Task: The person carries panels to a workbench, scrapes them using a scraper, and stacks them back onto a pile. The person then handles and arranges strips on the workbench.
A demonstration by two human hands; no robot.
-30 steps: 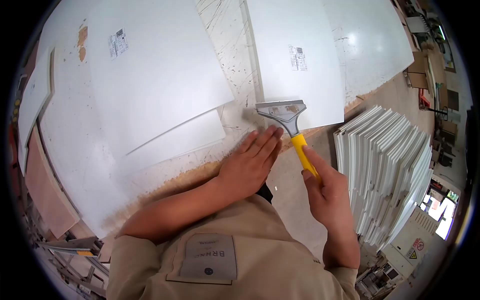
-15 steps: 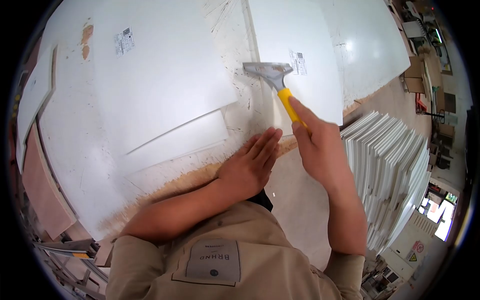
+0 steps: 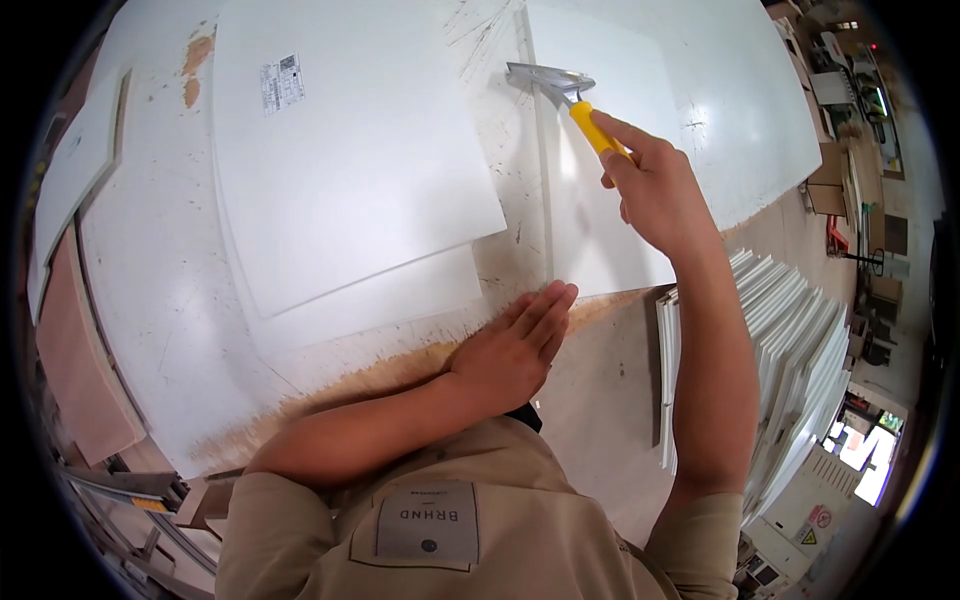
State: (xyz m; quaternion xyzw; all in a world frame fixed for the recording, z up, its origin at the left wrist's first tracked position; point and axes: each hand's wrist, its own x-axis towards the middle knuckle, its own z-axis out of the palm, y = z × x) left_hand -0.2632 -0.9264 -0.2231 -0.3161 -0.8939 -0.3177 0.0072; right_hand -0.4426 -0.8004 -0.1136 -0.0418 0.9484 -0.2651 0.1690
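Observation:
My right hand [image 3: 645,180] is wrapped round the yellow handle of a scraper [image 3: 598,128]. The scraper's wide metal head lies over the left edge of a white panel [image 3: 610,230] on the right part of the table. My left hand [image 3: 515,345] rests at the table's front edge, fingers stretched out and side by side, the fingertips by that panel's near left corner. Left of it, a larger white panel [image 3: 360,170] with a printed label lies over another white sheet [image 3: 400,295].
The white table [image 3: 150,290] has a worn brown front edge. Stacked white panels [image 3: 790,350] stand on the floor at the right. Further boards [image 3: 85,350] lean at the left. Beyond the stack is a machine cabinet [image 3: 815,490].
My right hand has moved forward across the right panel with the scraper, and its arm is stretched out further. That panel's label is now out of sight. My left hand has hardly moved.

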